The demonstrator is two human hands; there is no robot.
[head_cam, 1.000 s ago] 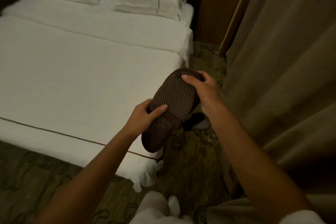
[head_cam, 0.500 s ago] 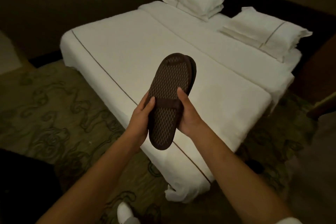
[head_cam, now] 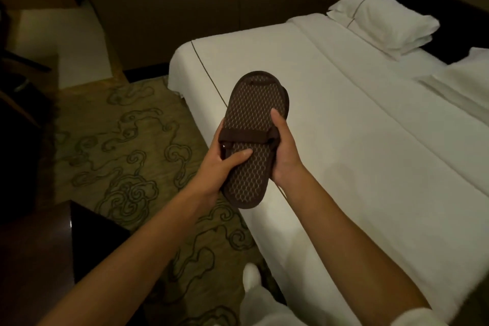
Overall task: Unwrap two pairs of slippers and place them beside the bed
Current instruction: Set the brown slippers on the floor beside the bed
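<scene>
A dark brown pair of slippers [head_cam: 255,114], stacked sole up and bound by a brown band [head_cam: 247,135] round the middle, is held over the near edge of the white bed [head_cam: 357,140]. My left hand [head_cam: 225,164] grips the left side, thumb across the patterned sole just below the band. Gripping the right side at the band is my right hand [head_cam: 284,156], with fingertips over the sole's edge. Only the top slipper's sole shows; the second one peeks out behind its toe.
Patterned green carpet [head_cam: 127,145] lies left of the bed. A dark wooden piece of furniture [head_cam: 39,246] stands at the lower left, a chair [head_cam: 16,82] at the far left. White pillows [head_cam: 383,21] sit at the bed's head. My white-slippered foot [head_cam: 251,278] is below.
My view has swung left, so the bed now sits to the right and the carpet and dark furniture come in. My left thumb has moved onto the sole below the band.
</scene>
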